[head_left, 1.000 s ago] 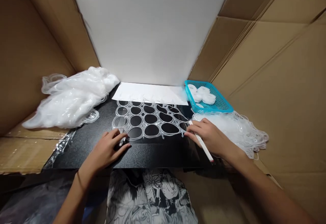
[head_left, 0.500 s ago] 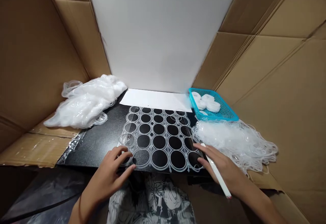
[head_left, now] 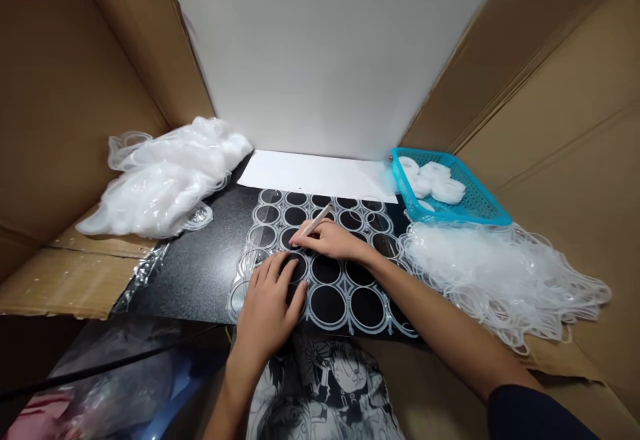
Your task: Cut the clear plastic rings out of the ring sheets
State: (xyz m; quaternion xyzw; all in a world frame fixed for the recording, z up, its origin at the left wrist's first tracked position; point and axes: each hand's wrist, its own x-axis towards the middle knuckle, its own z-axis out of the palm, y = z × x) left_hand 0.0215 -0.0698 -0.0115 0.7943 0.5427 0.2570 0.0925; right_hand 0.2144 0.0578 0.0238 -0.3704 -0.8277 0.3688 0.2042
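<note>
A clear sheet patterned with rows of whitish rings [head_left: 347, 285] lies on the black tabletop [head_left: 200, 273]. My left hand [head_left: 267, 297] rests on its near left part, fingers spread and pressing lightly on the rings. In my right hand [head_left: 330, 239] is a slim white pen-like tool [head_left: 319, 219], pinched between thumb and fingers. Its lower tip meets or hovers just over a ring left of the middle; I cannot tell which. The back end points up and away to the right. My right hand and forearm cover several rings.
A white paper strip [head_left: 320, 175] lies behind the sheet. On the left is a heap of translucent white plastic [head_left: 170, 183]. To the right stand a turquoise basket [head_left: 483, 193] with white ring bundles [head_left: 434, 180] and a pile of clear ring scraps [head_left: 480, 267]. Cardboard walls [head_left: 565, 140] flank the table.
My right hand has moved from the sheet's right edge to left of its middle, turning the tool tip down. My left hand has shifted right and flattened onto the sheet. The view has shifted slightly.
</note>
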